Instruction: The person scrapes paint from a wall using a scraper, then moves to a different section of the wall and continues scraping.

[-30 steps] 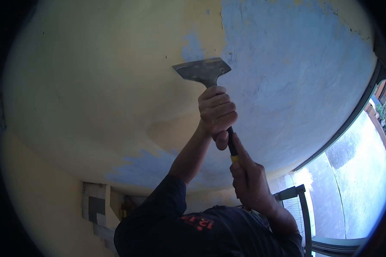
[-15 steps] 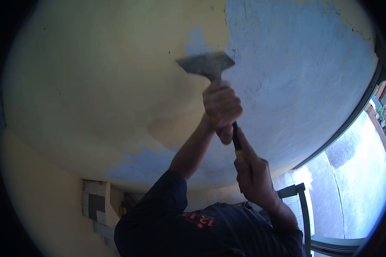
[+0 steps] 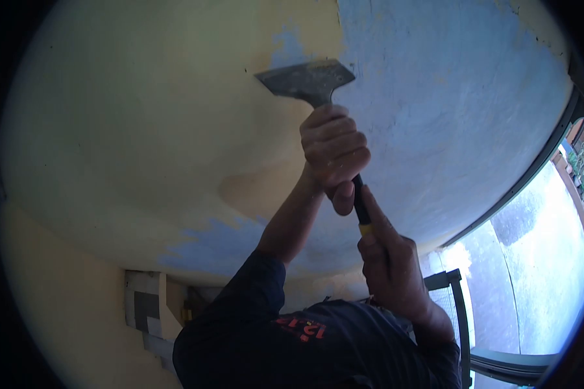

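A wide-bladed scraper [image 3: 308, 81] with a black and yellow handle is held against a wall [image 3: 422, 129]. Its metal blade lies at the border between cream paint and a bluish-grey bared surface. My left hand [image 3: 336, 146] is closed round the upper shaft, just below the blade. Lower down, my right hand [image 3: 389, 262] grips the handle near its yellow band, the index finger stretched along it. The handle's end is hidden in my right palm.
Cream paint [image 3: 143, 129] covers the wall's left side, with a jagged stripped patch [image 3: 207, 243] low down. A dark metal frame [image 3: 461, 311] stands at lower right, beside a bright concrete floor [image 3: 532, 259]. Grey and white blocks [image 3: 146, 305] show at lower left.
The scraper and my left hand have shifted slightly up and left in view. My right hand sits a little further right. Both keep their hold.
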Demonstrator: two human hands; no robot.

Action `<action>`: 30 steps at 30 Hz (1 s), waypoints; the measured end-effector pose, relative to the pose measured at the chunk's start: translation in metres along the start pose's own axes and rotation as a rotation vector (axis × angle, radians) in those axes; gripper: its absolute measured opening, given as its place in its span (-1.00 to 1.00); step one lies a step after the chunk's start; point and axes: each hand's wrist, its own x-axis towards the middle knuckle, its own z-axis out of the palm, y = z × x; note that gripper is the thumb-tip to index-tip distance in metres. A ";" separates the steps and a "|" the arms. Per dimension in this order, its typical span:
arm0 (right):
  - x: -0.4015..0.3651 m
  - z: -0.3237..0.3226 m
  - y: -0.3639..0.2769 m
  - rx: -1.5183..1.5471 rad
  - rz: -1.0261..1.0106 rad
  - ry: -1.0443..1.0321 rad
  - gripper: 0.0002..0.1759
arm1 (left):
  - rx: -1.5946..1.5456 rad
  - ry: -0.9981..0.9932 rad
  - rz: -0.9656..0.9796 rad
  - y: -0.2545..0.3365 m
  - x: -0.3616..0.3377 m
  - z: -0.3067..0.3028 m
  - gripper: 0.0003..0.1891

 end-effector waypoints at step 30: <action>0.013 -0.012 -0.003 -0.101 -0.078 0.041 -0.45 | 0.013 0.016 0.032 -0.010 0.008 0.012 -0.45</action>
